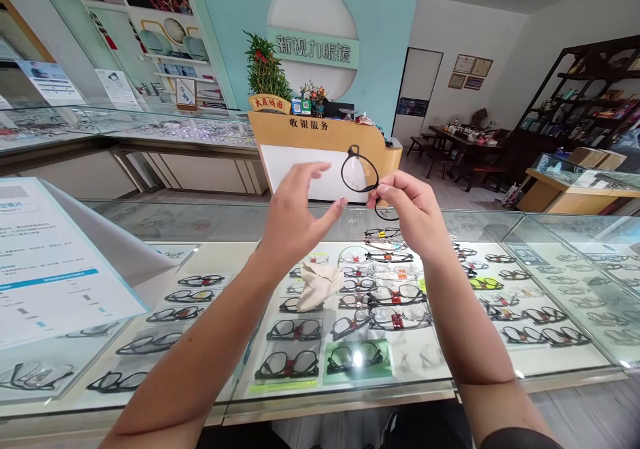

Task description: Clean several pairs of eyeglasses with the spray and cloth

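Observation:
My right hand [410,209] pinches a pair of black round-rimmed glasses [359,172] at the frame's edge and holds them up above the glass counter [500,226]. My left hand [295,212] is raised just left of the glasses, fingers spread and reaching toward the lens, not touching it. A crumpled beige cleaning cloth [319,284] lies on the counter top below both hands.
Under the counter glass lie several rows of glasses on display. A standing info sheet [47,262] is at the left. A wooden cashier desk [320,146] with a plant stands behind. Another display case [575,182] and dark shelving are at the right.

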`<state>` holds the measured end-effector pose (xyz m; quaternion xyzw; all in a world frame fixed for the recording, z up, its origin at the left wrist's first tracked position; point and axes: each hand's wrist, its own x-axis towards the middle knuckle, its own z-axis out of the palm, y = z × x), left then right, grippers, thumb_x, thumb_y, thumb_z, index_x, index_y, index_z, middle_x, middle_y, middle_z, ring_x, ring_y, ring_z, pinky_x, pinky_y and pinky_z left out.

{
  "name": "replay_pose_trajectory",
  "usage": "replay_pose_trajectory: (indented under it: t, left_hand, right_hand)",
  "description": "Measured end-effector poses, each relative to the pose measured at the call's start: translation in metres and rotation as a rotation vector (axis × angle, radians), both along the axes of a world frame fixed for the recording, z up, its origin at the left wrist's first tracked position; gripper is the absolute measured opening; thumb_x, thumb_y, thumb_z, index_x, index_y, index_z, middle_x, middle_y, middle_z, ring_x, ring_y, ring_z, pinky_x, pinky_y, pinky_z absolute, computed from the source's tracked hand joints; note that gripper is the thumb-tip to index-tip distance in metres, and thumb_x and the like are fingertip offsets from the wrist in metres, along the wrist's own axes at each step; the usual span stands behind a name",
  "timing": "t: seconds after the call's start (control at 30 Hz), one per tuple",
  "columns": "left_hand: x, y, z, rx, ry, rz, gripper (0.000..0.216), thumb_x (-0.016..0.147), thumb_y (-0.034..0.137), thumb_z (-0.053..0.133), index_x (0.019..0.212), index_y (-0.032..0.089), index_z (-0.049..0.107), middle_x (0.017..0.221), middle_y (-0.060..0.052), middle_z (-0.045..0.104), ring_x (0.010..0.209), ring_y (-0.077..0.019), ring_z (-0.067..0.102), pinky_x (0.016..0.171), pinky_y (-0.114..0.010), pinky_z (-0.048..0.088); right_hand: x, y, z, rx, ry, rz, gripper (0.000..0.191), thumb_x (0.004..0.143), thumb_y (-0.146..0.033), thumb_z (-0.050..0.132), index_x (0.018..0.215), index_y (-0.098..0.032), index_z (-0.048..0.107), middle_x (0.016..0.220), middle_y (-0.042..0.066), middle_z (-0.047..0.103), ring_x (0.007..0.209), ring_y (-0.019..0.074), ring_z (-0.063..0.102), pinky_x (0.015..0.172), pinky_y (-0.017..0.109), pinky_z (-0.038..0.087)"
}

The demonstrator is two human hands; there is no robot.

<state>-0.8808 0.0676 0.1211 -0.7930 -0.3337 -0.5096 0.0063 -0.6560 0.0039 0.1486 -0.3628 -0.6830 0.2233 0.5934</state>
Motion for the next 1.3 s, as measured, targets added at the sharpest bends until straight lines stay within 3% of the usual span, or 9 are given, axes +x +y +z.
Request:
replay_pose_trajectory:
  t: [0.1,0.2,0.37,0.7,0.77,0.83,0.97,1.1,1.3]
  left_hand:
    - [0.003,-0.004,0.0,0.273,-0.054,-0.075,0.078,0.096,0.046,0.085,0.165,0.028,0.052,0.163,-0.015,0.065,0.149,-0.0375,0.063,0.119,-0.053,0.056]
    - [0.003,-0.001,-0.002,0.378,-0.024,-0.12,0.08,0.097,0.051,0.088,0.166,0.03,0.052,0.162,-0.014,0.067,0.15,-0.037,0.064,0.126,-0.054,0.054]
    - [0.002,0.001,-0.001,0.358,-0.04,-0.102,0.065,0.099,0.053,0.087,0.154,0.028,0.065,0.148,-0.012,0.076,0.139,-0.0354,0.071,0.122,-0.053,0.057]
    - [0.004,-0.003,0.0,0.352,-0.088,-0.201,0.061,0.093,0.049,0.095,0.146,0.029,0.072,0.14,-0.01,0.081,0.13,-0.0339,0.076,0.112,-0.05,0.063]
    - [0.004,-0.003,0.0,0.34,-0.099,-0.181,0.061,0.093,0.051,0.094,0.145,0.028,0.073,0.14,-0.011,0.08,0.13,-0.0338,0.076,0.111,-0.05,0.063]
    - [0.005,-0.003,-0.001,0.323,-0.132,-0.142,0.061,0.093,0.054,0.094,0.143,0.028,0.072,0.139,-0.01,0.08,0.129,-0.0333,0.076,0.109,-0.049,0.063]
    - [0.004,-0.001,-0.001,0.277,-0.31,-0.088,0.059,0.091,0.055,0.096,0.14,0.033,0.072,0.136,-0.007,0.079,0.129,-0.0322,0.075,0.101,-0.048,0.064]
    - [0.001,-0.001,0.001,0.248,-0.425,-0.09,0.056,0.09,0.05,0.098,0.138,0.039,0.071,0.135,-0.004,0.078,0.13,-0.0325,0.076,0.096,-0.051,0.065]
    - [0.0,-0.008,0.005,0.192,-0.418,-0.033,0.053,0.093,0.053,0.094,0.138,0.041,0.068,0.137,-0.003,0.078,0.133,-0.0318,0.076,0.096,-0.056,0.068]
  right_hand:
    - [-0.002,-0.005,0.002,-0.037,-0.012,0.009,0.026,0.103,-0.026,0.062,0.079,-0.025,0.07,0.083,0.0,0.072,0.085,0.0186,0.062,0.082,0.036,0.047]
    - [-0.003,-0.009,0.003,-0.089,-0.037,0.019,0.026,0.101,-0.025,0.063,0.076,-0.024,0.071,0.08,0.0,0.07,0.084,0.0191,0.062,0.079,0.035,0.046]
    - [-0.003,-0.013,0.006,-0.129,-0.068,0.038,0.028,0.101,-0.026,0.063,0.074,-0.024,0.072,0.079,0.002,0.07,0.084,0.0198,0.063,0.075,0.034,0.045]
    - [0.0,-0.017,0.007,-0.111,-0.127,0.018,0.029,0.102,-0.027,0.064,0.074,-0.023,0.072,0.076,0.0,0.068,0.079,0.0177,0.062,0.073,0.033,0.048]
    - [-0.001,-0.019,0.007,-0.059,-0.141,-0.017,0.024,0.102,-0.029,0.067,0.079,-0.024,0.072,0.08,0.0,0.071,0.081,0.018,0.065,0.077,0.035,0.053]
    - [-0.001,-0.019,0.005,0.054,-0.147,-0.071,0.008,0.099,-0.033,0.073,0.097,-0.025,0.074,0.098,0.001,0.077,0.095,0.0209,0.071,0.091,0.04,0.059]
    - [-0.001,-0.014,-0.002,0.368,-0.219,-0.292,0.05,0.092,-0.038,0.085,0.137,-0.031,0.065,0.137,0.008,0.073,0.13,0.0309,0.068,0.118,0.056,0.054]
    - [0.0,-0.008,-0.006,0.529,-0.284,-0.445,0.054,0.095,-0.042,0.084,0.143,-0.032,0.06,0.142,0.011,0.069,0.132,0.0348,0.066,0.117,0.062,0.055]
    - [-0.003,-0.006,-0.008,0.545,-0.297,-0.485,0.042,0.102,-0.043,0.081,0.138,-0.031,0.064,0.134,0.009,0.073,0.119,0.0306,0.071,0.109,0.056,0.059]
